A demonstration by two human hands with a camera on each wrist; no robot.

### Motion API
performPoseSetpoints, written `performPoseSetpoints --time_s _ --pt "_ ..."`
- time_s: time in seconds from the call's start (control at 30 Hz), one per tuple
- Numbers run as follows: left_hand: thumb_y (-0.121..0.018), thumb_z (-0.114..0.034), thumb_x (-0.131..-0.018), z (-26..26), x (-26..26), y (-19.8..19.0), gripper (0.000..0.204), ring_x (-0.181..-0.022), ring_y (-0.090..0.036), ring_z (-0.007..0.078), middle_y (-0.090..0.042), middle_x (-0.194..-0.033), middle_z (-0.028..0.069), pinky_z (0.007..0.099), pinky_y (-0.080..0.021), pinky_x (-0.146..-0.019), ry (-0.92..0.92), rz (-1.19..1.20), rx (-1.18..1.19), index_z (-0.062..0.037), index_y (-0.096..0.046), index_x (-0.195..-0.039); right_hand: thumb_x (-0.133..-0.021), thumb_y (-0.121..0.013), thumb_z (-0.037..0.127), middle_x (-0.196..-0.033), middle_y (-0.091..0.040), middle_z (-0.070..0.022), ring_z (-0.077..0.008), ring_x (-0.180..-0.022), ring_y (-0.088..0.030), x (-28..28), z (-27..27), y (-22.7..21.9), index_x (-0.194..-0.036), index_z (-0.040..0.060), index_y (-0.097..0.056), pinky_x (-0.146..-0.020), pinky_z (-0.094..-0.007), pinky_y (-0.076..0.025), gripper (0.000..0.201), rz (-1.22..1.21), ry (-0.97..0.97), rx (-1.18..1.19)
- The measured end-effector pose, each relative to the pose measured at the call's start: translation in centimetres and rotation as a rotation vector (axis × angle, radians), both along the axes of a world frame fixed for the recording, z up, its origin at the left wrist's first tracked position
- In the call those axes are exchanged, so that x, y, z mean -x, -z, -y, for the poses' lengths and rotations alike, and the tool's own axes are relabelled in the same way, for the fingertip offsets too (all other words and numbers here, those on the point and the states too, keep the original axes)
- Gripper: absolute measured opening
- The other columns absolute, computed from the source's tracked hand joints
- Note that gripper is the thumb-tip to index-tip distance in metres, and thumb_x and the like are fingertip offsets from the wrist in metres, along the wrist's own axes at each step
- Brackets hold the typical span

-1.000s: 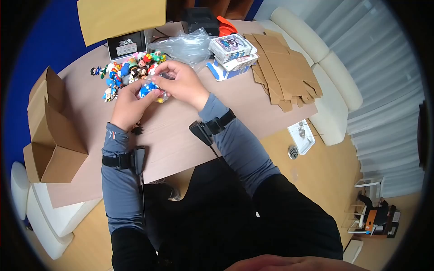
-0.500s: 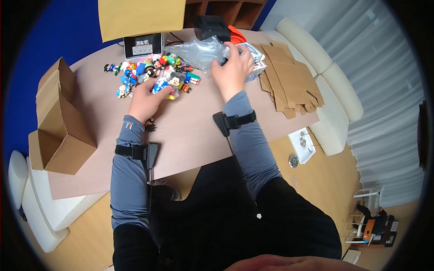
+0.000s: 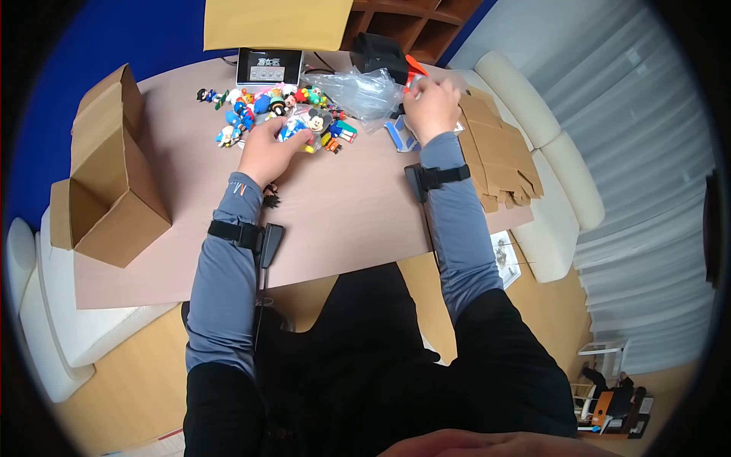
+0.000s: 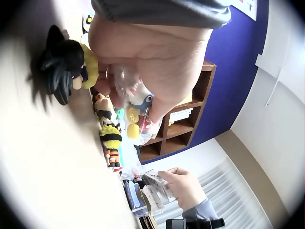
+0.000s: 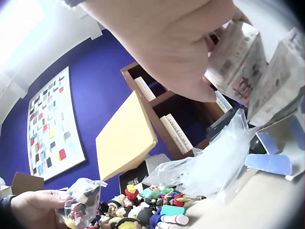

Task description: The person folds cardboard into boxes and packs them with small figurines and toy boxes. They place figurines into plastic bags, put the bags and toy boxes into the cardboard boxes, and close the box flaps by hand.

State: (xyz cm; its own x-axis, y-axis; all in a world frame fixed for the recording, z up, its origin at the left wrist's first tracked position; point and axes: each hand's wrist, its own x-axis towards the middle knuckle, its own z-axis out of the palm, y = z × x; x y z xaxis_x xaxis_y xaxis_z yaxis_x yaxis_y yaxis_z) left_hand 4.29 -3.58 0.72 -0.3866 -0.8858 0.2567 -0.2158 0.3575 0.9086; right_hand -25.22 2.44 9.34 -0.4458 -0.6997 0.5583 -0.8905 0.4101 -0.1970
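My left hand [image 3: 268, 152] holds a figurine in a clear plastic bag [image 4: 136, 98], with blue, white and yellow parts showing through. It is at the near side of a pile of small cartoon figurines [image 5: 143, 205]. A dark-haired figurine [image 4: 66, 62] lies by the left wrist. At the right of the table, my right hand [image 3: 432, 108] grips a small printed box [image 5: 238, 62], thumb on one side and fingers on the other. Another printed box [image 5: 283, 78] is right beside it, over a blue-and-white box [image 3: 400, 135] with a flap out.
Crumpled clear plastic [image 3: 358, 95] lies between the figurines and the boxes. Flattened cardboard [image 3: 499, 148] covers the table's right end, and an open carton [image 3: 126, 190] stands at the left. Behind the pile are a small screen [image 3: 268, 67] and a black device [image 3: 378, 55].
My right hand has left the bagged figurine, moved right to the printed boxes and taken hold of one. The left hand keeps holding the bagged figurine. The head view has shifted.
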Motion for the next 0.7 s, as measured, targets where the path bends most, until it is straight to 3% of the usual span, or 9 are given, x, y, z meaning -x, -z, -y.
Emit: performPoseSetpoints --time_s 0.07,0.13,0.2,0.27,0.33,0.4,0.43,0.53,0.7 --pt "-0.077 -0.032 -0.089 -0.6 0.0 -0.8 0.042 -0.084 -0.069 0.0164 -0.076 -0.094 0.0117 0.0318 -0.054 -0.08 -0.042 0.007 -0.005 0.0037 -0.072 -0.111 -0.08 -0.071 0.022 -0.115 -0.062 -0.0139 -0.0322 -0.116 -0.056 -0.2 -0.2 -0.2 -0.09 0.0154 -0.077 -0.095 -0.0451 -0.049 0.014 -0.021 -0.122 0.166" --pt "-0.076 -0.033 -0.09 -0.3 0.1 -0.7 0.042 -0.082 -0.068 0.0166 -0.075 -0.092 0.0101 0.031 -0.053 -0.079 -0.057 -0.167 -0.054 0.0032 -0.072 -0.112 -0.08 -0.071 0.019 -0.113 -0.061 -0.0158 -0.0328 -0.109 -0.059 -0.7 -0.1 -0.5 -0.089 0.0128 -0.076 -0.091 -0.0418 -0.049 0.012 0.272 -0.554 0.536" --pt "-0.076 -0.033 -0.092 0.4 0.1 -0.2 0.044 -0.084 -0.066 0.0146 -0.074 -0.093 0.0088 0.0292 -0.052 -0.078 -0.06 -0.168 -0.086 0.0045 -0.071 -0.114 -0.083 -0.068 0.014 -0.113 -0.061 -0.0133 -0.0283 -0.105 -0.06 -2.0 -0.4 -0.4 -0.103 0.0093 -0.073 -0.091 -0.0368 -0.048 0.021 0.301 -0.612 0.547" --pt "-0.076 -0.033 -0.092 0.2 0.1 -0.6 0.048 -0.086 -0.064 0.0116 -0.073 -0.097 0.0083 0.0272 -0.051 -0.077 -0.167 -0.326 -0.063 0.0071 -0.068 -0.118 -0.086 -0.065 0.009 -0.115 -0.06 -0.009 -0.0211 -0.107 -0.058 -3.4 -0.6 0.0 -0.12 0.0062 -0.065 -0.095 -0.0315 -0.046 0.034 1.063 -0.822 0.592" --pt "-0.076 -0.033 -0.093 0.4 -0.3 -0.9 0.051 -0.089 -0.063 0.0096 -0.072 -0.101 0.0084 0.0255 -0.05 -0.077 -0.195 -0.328 -0.09 0.0084 -0.066 -0.121 -0.085 -0.065 0.008 -0.122 -0.058 -0.0066 -0.0172 -0.112 -0.056 -2.9 0.4 2.5 -0.128 0.0049 -0.059 -0.097 -0.0269 -0.045 0.043 0.91 -0.907 0.495" --pt "-0.075 -0.032 -0.094 0.9 -0.6 -0.7 0.048 -0.087 -0.063 0.009 -0.073 -0.1 0.0075 0.025 -0.05 -0.076 -0.215 -0.414 -0.124 0.007 -0.067 -0.121 -0.08 -0.067 0.009 -0.13 -0.055 -0.0087 -0.0221 -0.12 -0.054 -3.0 0.5 4.4 -0.13 0.0065 -0.059 -0.102 -0.0302 -0.044 0.051 0.925 -0.927 0.267" --pt "-0.074 -0.032 -0.095 0.7 -0.6 -0.9 0.044 -0.087 -0.063 0.0088 -0.073 -0.099 0.0069 0.0247 -0.05 -0.077 -0.218 -0.466 -0.154 0.0048 -0.068 -0.118 -0.073 -0.07 0.013 -0.137 -0.052 -0.0133 -0.0297 -0.128 -0.051 -3.3 0.5 4.5 -0.135 0.009 -0.058 -0.108 -0.0345 -0.042 0.063 0.707 -0.92 0.149" --pt "-0.071 -0.031 -0.096 0.8 -0.7 -0.9 0.038 -0.079 -0.061 0.0077 -0.07 -0.091 0.0033 0.0237 -0.049 -0.07 -0.248 -0.423 -0.156 0.0023 -0.07 -0.115 -0.072 -0.074 0.015 -0.141 -0.049 -0.0165 -0.0302 -0.134 -0.049 -4.0 -0.6 5.0 -0.143 0.0103 -0.052 -0.113 -0.0343 -0.038 0.075 0.537 -0.872 -0.082" --pt "-0.069 -0.027 -0.097 0.8 -0.3 -0.4 0.031 -0.066 -0.053 0.0053 -0.064 -0.082 -0.0013 0.0223 -0.043 -0.059 -0.133 -0.402 -0.264 -0.0008 -0.07 -0.113 -0.068 -0.077 0.019 -0.14 -0.053 -0.0208 -0.0366 -0.129 -0.054 -3.2 -0.8 5.8 -0.148 0.0135 -0.049 -0.11 -0.0372 -0.043 0.085 0.505 -0.747 -0.296"
